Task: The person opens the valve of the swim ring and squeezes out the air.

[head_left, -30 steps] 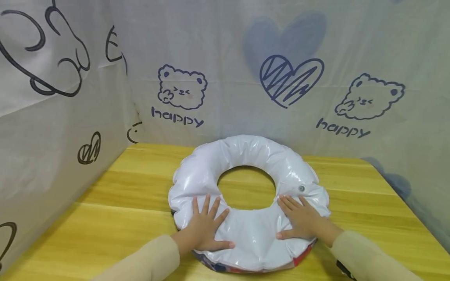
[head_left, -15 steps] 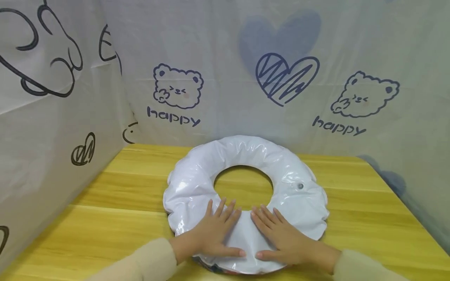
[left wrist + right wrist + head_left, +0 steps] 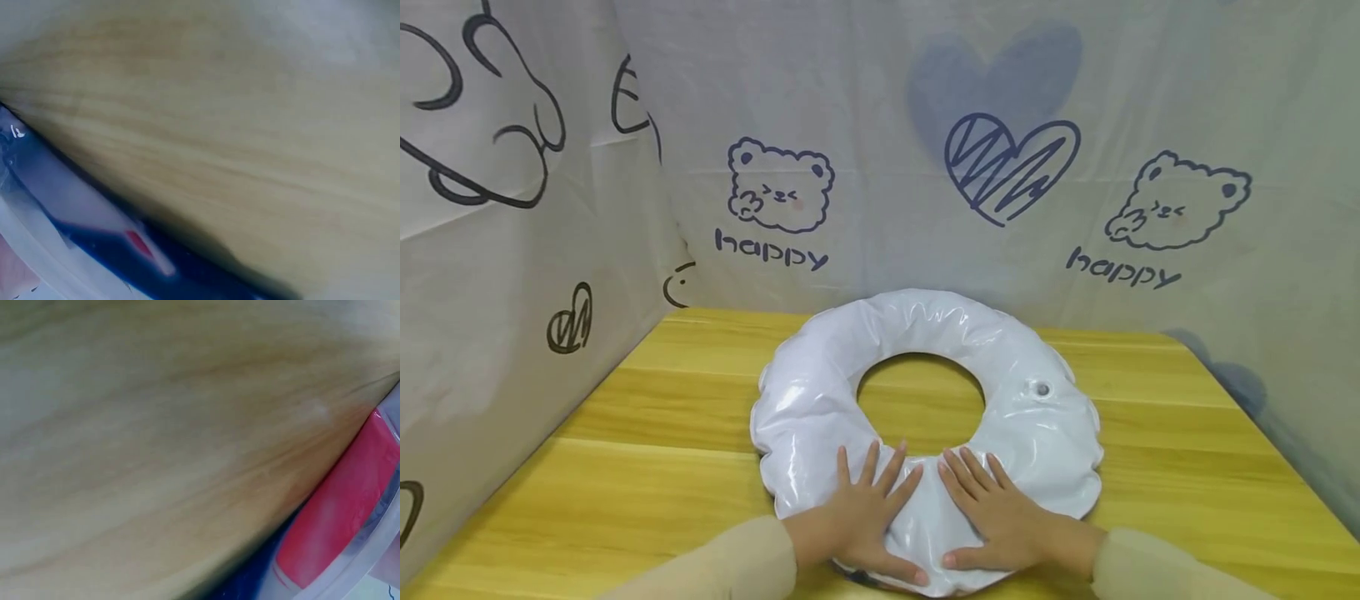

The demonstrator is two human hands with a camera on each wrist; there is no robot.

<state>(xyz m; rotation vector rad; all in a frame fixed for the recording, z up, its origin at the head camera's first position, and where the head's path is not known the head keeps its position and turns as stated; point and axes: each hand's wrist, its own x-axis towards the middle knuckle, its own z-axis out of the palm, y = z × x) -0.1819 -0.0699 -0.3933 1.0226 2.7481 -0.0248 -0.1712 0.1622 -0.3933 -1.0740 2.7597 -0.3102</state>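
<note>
A white inflatable swim ring (image 3: 808,392) lies flat on the wood-patterned table, with a small round valve (image 3: 1042,389) on its right side. On the ring's near part, left of the middle, my left hand (image 3: 868,512) presses down with fingers spread. Beside it my right hand (image 3: 1000,517) presses on the same near part, its fingers straight. The two thumbs point toward each other and stay slightly apart. In the left wrist view the ring's dark blue underside (image 3: 106,219) shows; the right wrist view has a red patch (image 3: 337,512) of it.
The yellow table (image 3: 647,483) extends to both sides of the ring. A pale cloth (image 3: 880,167) printed with bears and hearts hangs behind the table, and another cloth side (image 3: 497,333) stands along the left.
Both hands have moved inward along the ring toward its near middle, from wide apart to close together. In the last half second they shifted slightly nearer to me.
</note>
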